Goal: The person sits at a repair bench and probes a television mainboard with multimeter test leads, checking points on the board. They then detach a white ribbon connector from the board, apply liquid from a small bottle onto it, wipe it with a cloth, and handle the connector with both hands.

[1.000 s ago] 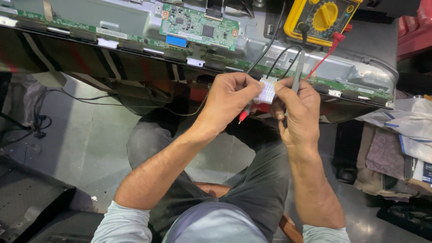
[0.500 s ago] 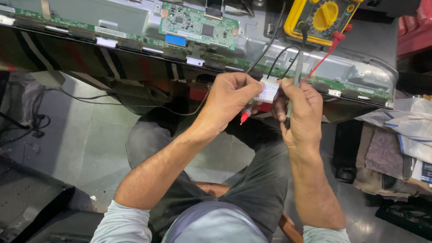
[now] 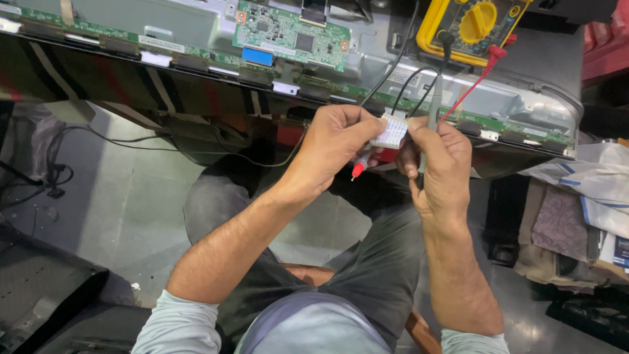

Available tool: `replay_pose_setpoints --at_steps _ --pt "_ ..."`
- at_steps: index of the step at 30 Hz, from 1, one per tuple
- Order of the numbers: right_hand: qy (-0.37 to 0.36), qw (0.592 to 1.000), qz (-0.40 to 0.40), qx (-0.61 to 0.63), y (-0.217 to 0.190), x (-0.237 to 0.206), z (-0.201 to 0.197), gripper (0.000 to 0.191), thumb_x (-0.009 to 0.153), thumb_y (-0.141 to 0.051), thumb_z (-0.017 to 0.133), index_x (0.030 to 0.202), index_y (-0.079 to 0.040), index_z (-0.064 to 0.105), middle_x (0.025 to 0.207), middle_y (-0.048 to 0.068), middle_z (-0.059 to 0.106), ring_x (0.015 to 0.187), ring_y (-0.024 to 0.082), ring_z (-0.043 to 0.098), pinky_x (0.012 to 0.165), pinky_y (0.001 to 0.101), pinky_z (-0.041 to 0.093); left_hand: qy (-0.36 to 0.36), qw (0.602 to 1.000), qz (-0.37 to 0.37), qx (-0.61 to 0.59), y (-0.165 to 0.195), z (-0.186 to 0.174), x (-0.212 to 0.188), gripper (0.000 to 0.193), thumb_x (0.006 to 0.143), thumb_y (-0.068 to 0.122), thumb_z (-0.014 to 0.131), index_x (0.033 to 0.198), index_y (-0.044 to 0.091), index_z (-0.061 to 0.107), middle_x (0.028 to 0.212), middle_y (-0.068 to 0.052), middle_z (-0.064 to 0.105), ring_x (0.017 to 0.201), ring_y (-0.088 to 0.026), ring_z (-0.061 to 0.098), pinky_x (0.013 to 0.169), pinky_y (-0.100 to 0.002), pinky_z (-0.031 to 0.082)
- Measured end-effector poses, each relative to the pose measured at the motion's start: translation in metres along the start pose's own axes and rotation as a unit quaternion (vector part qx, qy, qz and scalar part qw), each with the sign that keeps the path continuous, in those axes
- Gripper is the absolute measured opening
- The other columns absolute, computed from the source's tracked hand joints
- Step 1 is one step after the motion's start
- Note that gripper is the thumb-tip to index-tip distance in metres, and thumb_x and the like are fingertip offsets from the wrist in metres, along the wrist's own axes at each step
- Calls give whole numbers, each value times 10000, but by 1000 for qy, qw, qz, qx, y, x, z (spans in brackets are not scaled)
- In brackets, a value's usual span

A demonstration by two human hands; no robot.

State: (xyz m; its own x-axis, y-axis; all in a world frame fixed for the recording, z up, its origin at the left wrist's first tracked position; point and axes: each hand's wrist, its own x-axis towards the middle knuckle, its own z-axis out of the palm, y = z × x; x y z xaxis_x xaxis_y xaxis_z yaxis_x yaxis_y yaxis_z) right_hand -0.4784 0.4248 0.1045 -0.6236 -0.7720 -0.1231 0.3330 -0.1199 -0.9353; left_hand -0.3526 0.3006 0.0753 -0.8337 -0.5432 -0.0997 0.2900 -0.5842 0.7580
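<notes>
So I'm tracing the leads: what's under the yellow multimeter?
The yellow multimeter lies on the grey metal back panel; red lead and black lead run down from it. The panel directly underneath is hidden.

Even, fairly bright light, perhaps from above, falls on both hands. Glare streaks the floor (image 3: 111, 216) left of the left hand (image 3: 337, 141); deep shadow beneath it. Focus stays sharp, edges slightly bent.
</notes>
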Motion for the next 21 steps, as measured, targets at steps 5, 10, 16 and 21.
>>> replay_pose_setpoints --at_steps 5,10,16,21 --pt "2 1000 -3 -5 0 -1 0 107 1003 -62 625 958 28 662 735 90 612 483 111 456 470 262 333 7 1000 -15 4 3 2 -1 202 974 113 664 868 -54 704 779 -92 717 603 -112 628 530 -259 498" --pt "4 1000 -3 -5 -1 -2 -1 102 1006 -60 629 961 23 668 743 92 614 487 113 462 476 263 341 8 1000 -17 4 4 3 -2 199 975 113 664 873 -52 706 786 -90 716 617 -105 628 535 -261 502" --pt "11 1000 2 -6 -2 -2 0 107 1000 -58 631 937 24 660 757 95 625 485 112 466 462 256 335 6 1000 -21 7 5 3 -3 198 974 116 661 878 -51 706 778 -89 714 616 -106 634 543 -262 515" --pt "10 1000 3 -4 -2 -2 0 110 998 -56 630 929 24 659 762 102 633 484 112 466 459 256 334 2 1000 -23 9 6 3 -3 205 974 123 659 870 -49 701 761 -89 709 595 -112 630 524 -257 498"
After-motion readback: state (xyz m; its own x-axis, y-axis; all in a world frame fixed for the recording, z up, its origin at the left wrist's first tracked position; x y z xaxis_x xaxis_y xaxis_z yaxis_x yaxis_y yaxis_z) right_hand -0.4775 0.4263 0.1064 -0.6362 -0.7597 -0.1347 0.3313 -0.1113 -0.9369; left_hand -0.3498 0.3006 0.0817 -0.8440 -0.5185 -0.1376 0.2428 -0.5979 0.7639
